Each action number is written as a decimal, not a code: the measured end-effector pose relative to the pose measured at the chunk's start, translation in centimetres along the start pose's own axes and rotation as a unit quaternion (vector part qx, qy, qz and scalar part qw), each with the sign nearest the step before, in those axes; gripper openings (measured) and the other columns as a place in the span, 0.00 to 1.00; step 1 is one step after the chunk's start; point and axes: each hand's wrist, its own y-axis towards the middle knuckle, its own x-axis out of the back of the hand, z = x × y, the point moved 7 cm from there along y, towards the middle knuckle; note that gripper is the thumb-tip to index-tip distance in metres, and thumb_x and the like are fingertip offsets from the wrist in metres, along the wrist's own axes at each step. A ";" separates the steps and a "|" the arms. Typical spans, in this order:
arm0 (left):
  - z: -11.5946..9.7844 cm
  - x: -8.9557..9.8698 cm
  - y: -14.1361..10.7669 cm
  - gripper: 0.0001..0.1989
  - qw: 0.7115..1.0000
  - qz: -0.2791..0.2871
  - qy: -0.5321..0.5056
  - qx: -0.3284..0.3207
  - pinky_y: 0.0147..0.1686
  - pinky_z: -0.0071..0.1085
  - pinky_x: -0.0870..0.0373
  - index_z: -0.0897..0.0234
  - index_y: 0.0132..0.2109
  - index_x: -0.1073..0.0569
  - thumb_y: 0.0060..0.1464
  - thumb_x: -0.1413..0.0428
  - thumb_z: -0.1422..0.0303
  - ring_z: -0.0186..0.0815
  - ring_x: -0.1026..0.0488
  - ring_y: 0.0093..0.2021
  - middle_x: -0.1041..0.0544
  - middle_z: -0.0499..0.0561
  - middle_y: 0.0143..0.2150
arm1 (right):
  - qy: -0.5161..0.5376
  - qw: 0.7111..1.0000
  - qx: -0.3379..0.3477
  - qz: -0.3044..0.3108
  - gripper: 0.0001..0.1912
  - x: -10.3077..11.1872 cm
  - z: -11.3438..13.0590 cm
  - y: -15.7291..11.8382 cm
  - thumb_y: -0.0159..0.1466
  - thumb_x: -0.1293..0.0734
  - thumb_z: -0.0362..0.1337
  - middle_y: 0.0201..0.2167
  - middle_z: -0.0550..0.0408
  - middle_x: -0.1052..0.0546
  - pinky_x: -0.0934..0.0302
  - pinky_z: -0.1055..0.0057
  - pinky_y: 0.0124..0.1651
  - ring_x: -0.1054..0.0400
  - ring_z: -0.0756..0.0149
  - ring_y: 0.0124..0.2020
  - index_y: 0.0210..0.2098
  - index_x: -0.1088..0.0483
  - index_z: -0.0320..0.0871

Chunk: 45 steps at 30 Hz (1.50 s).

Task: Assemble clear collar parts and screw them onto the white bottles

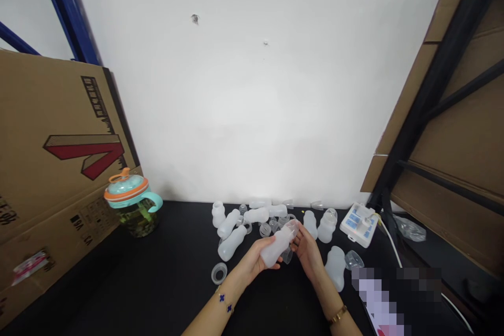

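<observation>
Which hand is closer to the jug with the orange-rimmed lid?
The left. The left hand, around the lower part of the white bottle, is to the right of the jug; the right hand, at the bottle's clear top, is farther right.

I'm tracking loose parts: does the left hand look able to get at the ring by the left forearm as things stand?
Probably not right now: the left hand is holding a bottle. Otherwise the way looks free, since the ring lies uncovered on the table close by.

Smooth frosted plastic bottle (275,247), matt tabletop (118,289), matt cardboard box (63,178)
</observation>
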 end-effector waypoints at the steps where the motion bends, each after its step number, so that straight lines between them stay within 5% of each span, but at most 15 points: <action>1: 0.0 0.1 0.1 0.27 1.000 0.001 -0.001 -0.002 0.33 0.33 0.25 0.73 0.54 0.26 0.57 0.43 0.54 0.43 0.23 0.37 0.23 0.65 0.49 | 0.002 1.000 -0.001 0.000 0.21 0.0 0.0 0.0 0.55 0.25 0.52 0.29 0.56 0.22 0.45 0.74 0.21 0.32 0.66 0.26 0.40 0.23 0.44; 45: -0.7 -0.6 -0.9 0.26 0.999 -0.013 -0.031 0.003 0.30 0.30 0.28 0.77 0.55 0.28 0.60 0.44 0.57 0.37 0.24 0.31 0.23 0.65 0.48 | -0.021 1.000 -0.004 0.007 0.21 -0.5 0.1 -0.4 0.54 0.24 0.51 0.27 0.56 0.22 0.43 0.76 0.19 0.33 0.68 0.23 0.38 0.24 0.43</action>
